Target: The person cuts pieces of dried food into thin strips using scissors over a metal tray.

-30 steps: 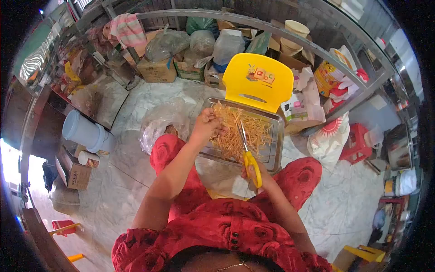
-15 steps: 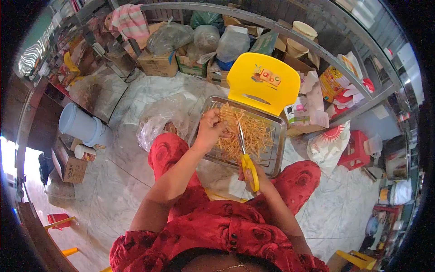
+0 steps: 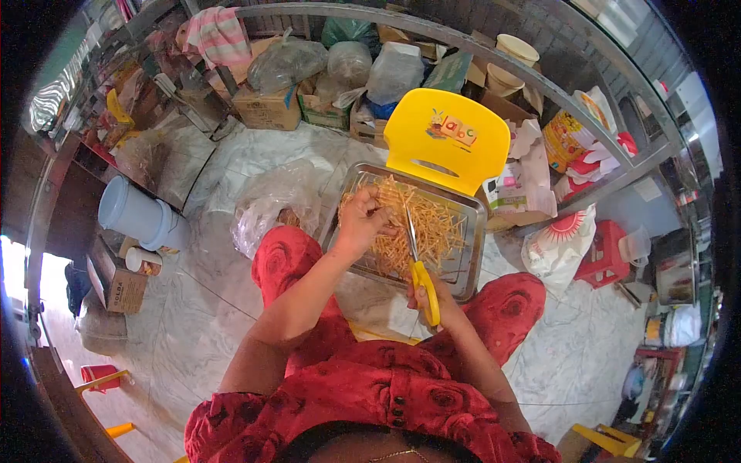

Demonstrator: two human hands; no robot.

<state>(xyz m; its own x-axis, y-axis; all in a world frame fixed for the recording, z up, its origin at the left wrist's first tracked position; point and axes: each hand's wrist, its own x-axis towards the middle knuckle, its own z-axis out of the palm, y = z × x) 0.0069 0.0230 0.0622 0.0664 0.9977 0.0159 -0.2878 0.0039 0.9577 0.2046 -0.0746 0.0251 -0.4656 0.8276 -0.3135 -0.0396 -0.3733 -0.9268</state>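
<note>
A metal tray [image 3: 478, 266] on a yellow chair [image 3: 446, 137] bears a heap of thin golden-brown strips [image 3: 432, 224]. My left hand [image 3: 360, 225] is over the tray's left part, thumb and fingers pinched on some of the strips. My right hand [image 3: 423, 298], at the tray's near edge, is wrapped round the yellow handles of a pair of scissors [image 3: 419, 270]. Their metal blades point away from me over the heap, just right of my left fingers. How far the blades are apart is hard to make out.
A clear plastic bag [image 3: 274, 202] lies on the floor left of the tray. Bags and cardboard boxes [image 3: 266, 108] line the back. An open carton [image 3: 525, 181] and a white sack [image 3: 559, 245] stand to the right, a pale blue bucket [image 3: 133, 212] to the left.
My left hand has shifted slightly, its fingers turned a little toward the scissors. The right hand and the scissors stay almost in place.
</note>
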